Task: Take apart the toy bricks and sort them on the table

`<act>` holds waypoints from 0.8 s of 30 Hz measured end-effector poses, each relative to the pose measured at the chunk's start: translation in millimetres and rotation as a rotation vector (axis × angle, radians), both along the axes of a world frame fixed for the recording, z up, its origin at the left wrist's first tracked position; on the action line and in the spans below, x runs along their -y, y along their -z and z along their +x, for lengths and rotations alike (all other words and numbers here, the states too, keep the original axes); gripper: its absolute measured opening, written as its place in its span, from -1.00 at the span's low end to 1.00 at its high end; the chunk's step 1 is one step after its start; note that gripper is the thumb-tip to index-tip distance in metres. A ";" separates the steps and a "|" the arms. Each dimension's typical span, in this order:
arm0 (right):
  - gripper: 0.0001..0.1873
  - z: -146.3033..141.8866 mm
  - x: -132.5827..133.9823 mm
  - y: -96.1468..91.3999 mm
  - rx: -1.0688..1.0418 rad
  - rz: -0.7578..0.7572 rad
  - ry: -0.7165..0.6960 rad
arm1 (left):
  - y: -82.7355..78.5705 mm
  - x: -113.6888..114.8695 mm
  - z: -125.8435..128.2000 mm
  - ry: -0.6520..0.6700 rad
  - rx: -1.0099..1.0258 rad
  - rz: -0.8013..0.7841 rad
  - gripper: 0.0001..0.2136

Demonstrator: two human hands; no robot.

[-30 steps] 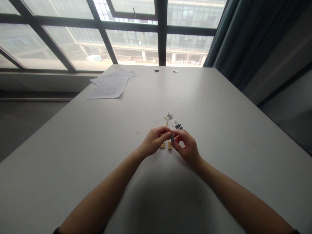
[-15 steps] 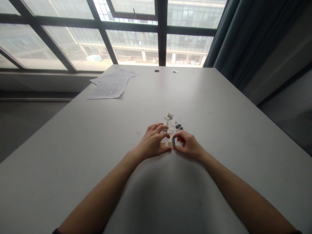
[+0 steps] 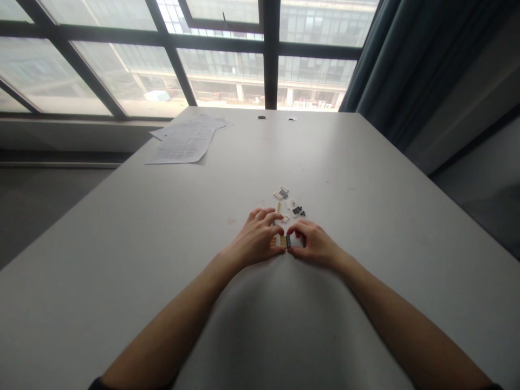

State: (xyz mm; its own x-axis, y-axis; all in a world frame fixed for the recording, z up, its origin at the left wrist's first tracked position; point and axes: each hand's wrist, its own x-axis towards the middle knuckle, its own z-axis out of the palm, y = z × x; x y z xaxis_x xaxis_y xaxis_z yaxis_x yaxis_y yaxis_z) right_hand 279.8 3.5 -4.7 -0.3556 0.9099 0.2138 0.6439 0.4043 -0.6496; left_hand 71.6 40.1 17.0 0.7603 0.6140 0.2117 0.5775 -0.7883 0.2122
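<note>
My right hand [image 3: 313, 242] pinches a narrow dark grey building brick [image 3: 288, 241] between thumb and forefinger. Directly left of it, touching or nearly so, is a tan building brick [image 3: 283, 241]; the thumb and forefinger of my left hand [image 3: 260, 236] close on its near and far ends. Another tan piece [image 3: 273, 241] lies under the left palm, partly covered. Just beyond the fingertips rest a small white piece [image 3: 285, 219] and a narrow tan strip [image 3: 278, 207].
Farther out on the white table [image 3: 365, 227] lie white and grey pieces [image 3: 281, 193] and a cluster of black pieces [image 3: 299, 211]. Printed paper sheets [image 3: 182, 142] sit at the far left. Two cable holes [image 3: 261, 117] are near the far edge, before the window.
My right hand has brought the grey brick left, up against the tan brick. The left thumb and forefinger have come in around the tan brick.
</note>
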 end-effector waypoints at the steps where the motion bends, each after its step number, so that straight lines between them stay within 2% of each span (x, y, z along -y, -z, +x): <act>1: -0.73 0.2 0.0 0.1 0.005 -0.001 0.000 | 0.3 -0.1 0.0 0.000 0.002 0.001 -0.76; 24: -0.70 1.9 -1.2 1.6 0.017 -0.023 -0.025 | 2.1 -1.2 -0.5 0.006 0.015 -0.031 -0.76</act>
State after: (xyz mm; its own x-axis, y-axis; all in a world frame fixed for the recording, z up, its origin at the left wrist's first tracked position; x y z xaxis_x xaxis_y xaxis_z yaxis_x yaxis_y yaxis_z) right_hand 281.7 4.7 -6.3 -0.3820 0.9051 0.1868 0.6449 0.4058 -0.6476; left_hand 71.1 41.3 14.9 0.7607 0.6163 0.2038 0.5698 -0.7843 0.2453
